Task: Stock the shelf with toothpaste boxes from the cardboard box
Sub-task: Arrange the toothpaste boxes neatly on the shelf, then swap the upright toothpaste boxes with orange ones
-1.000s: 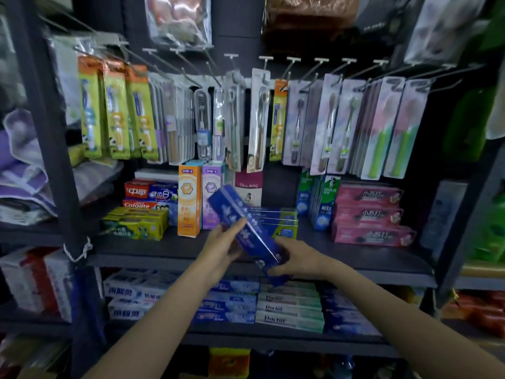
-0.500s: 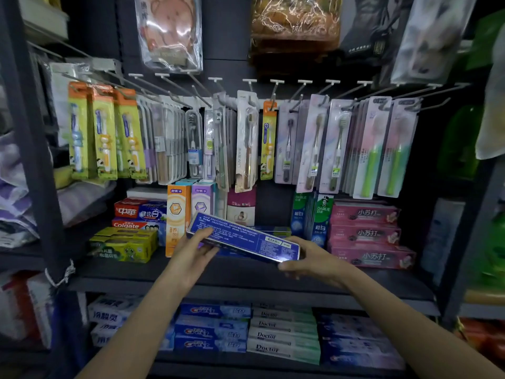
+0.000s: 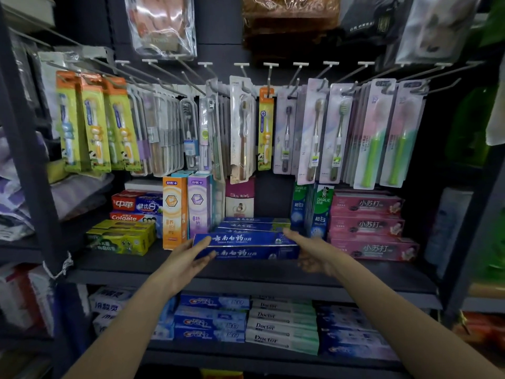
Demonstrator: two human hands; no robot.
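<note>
A long blue toothpaste box (image 3: 246, 239) lies level across the front of the middle shelf (image 3: 246, 274), on top of another blue box (image 3: 254, 253) of the same kind. My left hand (image 3: 188, 259) grips its left end and my right hand (image 3: 311, 251) grips its right end. Behind it sits a low stack of matching blue boxes (image 3: 254, 223). The cardboard box is out of view.
Orange and purple upright boxes (image 3: 185, 209) stand left of the blue stack, green Darlie boxes (image 3: 314, 209) and pink boxes (image 3: 366, 225) right of it. Toothbrush packs (image 3: 240, 127) hang on hooks just above. Crest and Doctor boxes (image 3: 246, 321) fill the lower shelf.
The blue box was tilted steeply in both hands, then turned level, and now rests lower and further in, on the blue boxes at the shelf front.
</note>
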